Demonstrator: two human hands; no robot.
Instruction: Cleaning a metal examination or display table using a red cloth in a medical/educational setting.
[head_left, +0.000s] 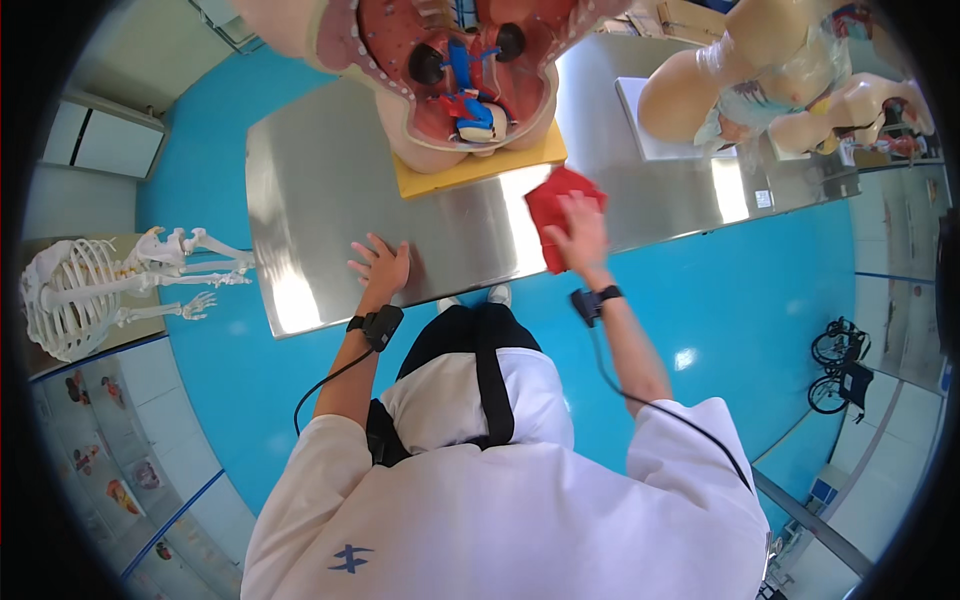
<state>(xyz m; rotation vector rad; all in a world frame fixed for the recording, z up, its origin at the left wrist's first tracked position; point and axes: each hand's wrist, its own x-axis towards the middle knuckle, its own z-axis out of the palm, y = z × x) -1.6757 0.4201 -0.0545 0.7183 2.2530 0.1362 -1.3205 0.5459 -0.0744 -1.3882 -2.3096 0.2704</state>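
Note:
My right hand (581, 232) lies spread over a folded red cloth (551, 202) at the near edge of a stainless steel table (330, 180). My left hand (380, 264) is at the table's near edge with its fingers apart and nothing in it. Beyond my hands, an anatomical torso model (390, 112) with an open abdomen stands on a yellow base (480, 176). Inside it are two dark kidneys, blue and red vessels and a pale organ at the bottom. The cloth is beside the base's right corner. Whether my right fingers grip the cloth cannot be told.
More body models (675, 97), partly wrapped in clear plastic, stand on a white board (634, 112) at the right of the table. A model skeleton (90, 289) is at the left. A wheelchair (840, 367) stands on the blue floor at the right. Display cabinets (127, 450) hold organ models.

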